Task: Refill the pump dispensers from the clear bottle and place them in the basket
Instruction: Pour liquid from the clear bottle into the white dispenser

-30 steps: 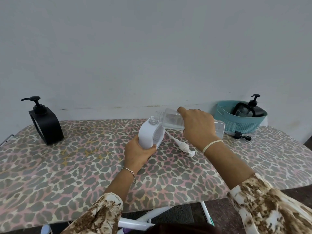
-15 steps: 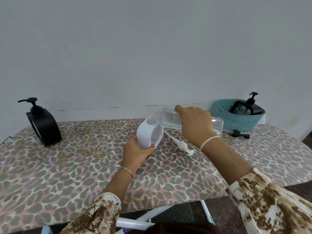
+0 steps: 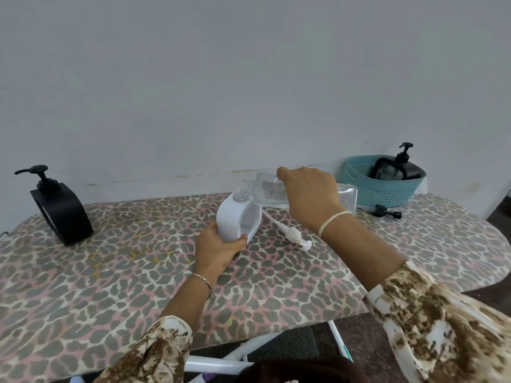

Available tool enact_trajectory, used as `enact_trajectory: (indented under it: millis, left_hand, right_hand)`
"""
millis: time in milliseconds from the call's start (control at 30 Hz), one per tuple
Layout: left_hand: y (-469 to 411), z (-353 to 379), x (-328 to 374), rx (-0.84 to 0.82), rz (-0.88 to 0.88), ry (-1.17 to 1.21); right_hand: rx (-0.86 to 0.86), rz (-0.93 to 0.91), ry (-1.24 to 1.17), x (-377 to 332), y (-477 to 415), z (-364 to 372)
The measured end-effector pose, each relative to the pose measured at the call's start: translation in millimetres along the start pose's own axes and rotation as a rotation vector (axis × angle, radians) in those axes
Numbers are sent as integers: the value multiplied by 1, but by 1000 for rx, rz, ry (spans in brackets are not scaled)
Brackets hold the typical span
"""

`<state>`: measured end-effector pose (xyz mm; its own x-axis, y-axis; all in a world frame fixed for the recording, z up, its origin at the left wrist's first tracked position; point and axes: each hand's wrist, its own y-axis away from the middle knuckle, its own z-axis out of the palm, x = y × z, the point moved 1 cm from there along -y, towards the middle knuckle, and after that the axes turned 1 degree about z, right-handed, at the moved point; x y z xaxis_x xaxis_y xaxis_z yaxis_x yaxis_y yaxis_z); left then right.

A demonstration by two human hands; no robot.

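Observation:
My left hand (image 3: 214,250) grips the base of a white pump dispenser (image 3: 231,218) that stands on the board with its neck uncapped. My right hand (image 3: 308,197) holds the clear bottle (image 3: 265,190) tipped almost level, its threaded mouth right above the white dispenser's neck. The white pump head (image 3: 293,234) with its tube lies on the board just right of the dispenser. A black pump dispenser (image 3: 59,210) stands at the far left. Another black dispenser (image 3: 398,170) sits inside the teal basket (image 3: 383,193) at the back right.
A loose black cap (image 3: 387,212) lies on the board in front of the basket. The leopard-print ironing board (image 3: 110,272) backs onto a plain wall, its rounded end at the right. White frame legs show below its front edge.
The clear bottle's mouth has stayed over the white dispenser's neck, with the bottle a little closer to level. Both hands keep their holds; only the view has shifted slightly.

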<state>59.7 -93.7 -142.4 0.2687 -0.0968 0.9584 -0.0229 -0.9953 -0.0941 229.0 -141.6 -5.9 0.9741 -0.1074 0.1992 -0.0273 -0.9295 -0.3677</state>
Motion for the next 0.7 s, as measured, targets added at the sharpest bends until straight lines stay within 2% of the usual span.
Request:
enact_trajectory:
  millis: [700]
  left_hand:
    - [-6, 0, -9, 6, -15, -5]
  right_hand:
    - [-53, -27, 3, -1, -5, -11]
